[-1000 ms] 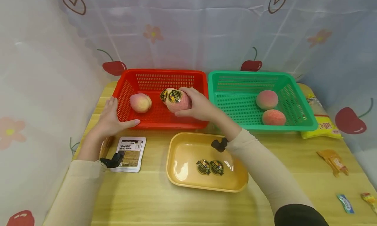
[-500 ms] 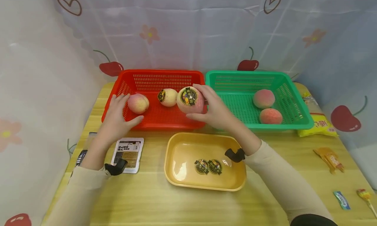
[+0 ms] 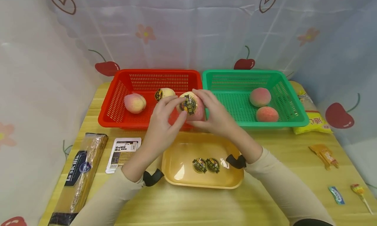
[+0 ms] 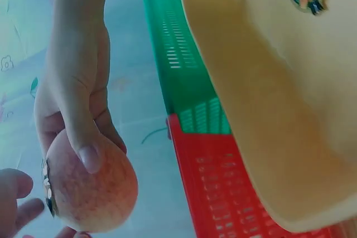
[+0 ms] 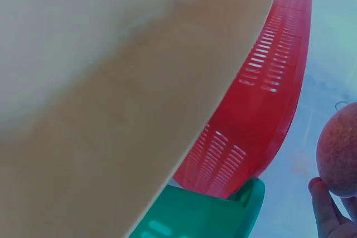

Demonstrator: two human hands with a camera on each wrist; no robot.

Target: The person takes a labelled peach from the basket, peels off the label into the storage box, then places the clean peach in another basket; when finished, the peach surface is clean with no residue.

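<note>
My right hand [image 3: 218, 117] grips a pink peach [image 3: 200, 111] from its right side, above the near rim of the red basket [image 3: 129, 124]. On the face toward me, the peach bears a round black-and-gold sticker [image 3: 189, 104]. The thumb and forefinger of my left hand [image 3: 162, 129] stand apart at the sticker's left side. In the left wrist view, left fingertips [image 4: 15, 184] lie close beside the sticker's edge, with the peach [image 4: 97, 188] under the right thumb. Two more peaches lie in the red basket: a plain one [image 3: 135, 103] and one with a sticker [image 3: 167, 92].
A green basket [image 3: 253, 124] holds two peaches. In front, a yellow tray [image 3: 203, 183] carries two round stickers [image 3: 206, 165]. Left are a long pasta-like packet [image 3: 80, 173] and a white-edged pouch [image 3: 123, 152]. Right are a yellow snack bag [image 3: 316, 123], small packets and a lollipop [image 3: 357, 189].
My right hand has brought the peach from over the red basket rightward and nearer, turning its sticker toward me. The left hand has left the basket's left side and come to the peach.
</note>
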